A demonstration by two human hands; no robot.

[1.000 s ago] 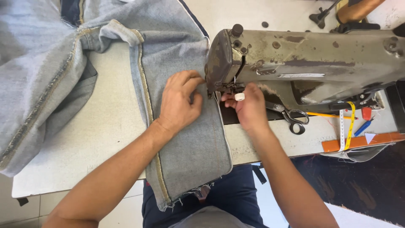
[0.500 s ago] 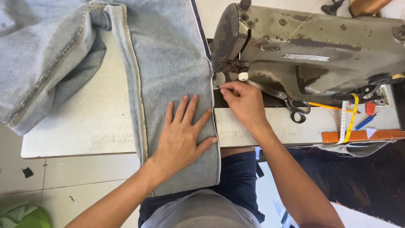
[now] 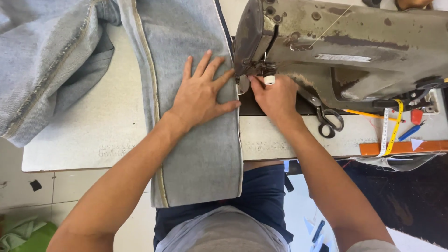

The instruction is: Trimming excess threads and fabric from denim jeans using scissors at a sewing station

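1. Closest in, the hem end of the pale denim trouser leg (image 3: 205, 158) hangs over the near edge of the sewing table (image 3: 84, 140), above the person's dark blue lap.
2. Left hand (image 3: 203, 95) lies flat on that denim with the fingers spread wide and the palm down; it grips nothing, just presses the cloth against the table.
3. Right hand (image 3: 275, 95) sits just beside it, to the right of the fabric's straight edge, fingertips tucked in under the machine head at the needle area. Whether they pinch the cloth edge, I cannot tell, since the machine hides the tips.
4. On the table to the right: black-handled scissors (image 3: 329, 123), a yellow tape measure (image 3: 392, 130), a blue pen (image 3: 410, 132) and an orange strip (image 3: 401, 148) along the near edge.
5. Further back, the worn grey-brown sewing machine (image 3: 354, 51) fills the upper right.
6. Far left, the rest of the jeans (image 3: 46, 60) lie bunched on the table, seam showing.
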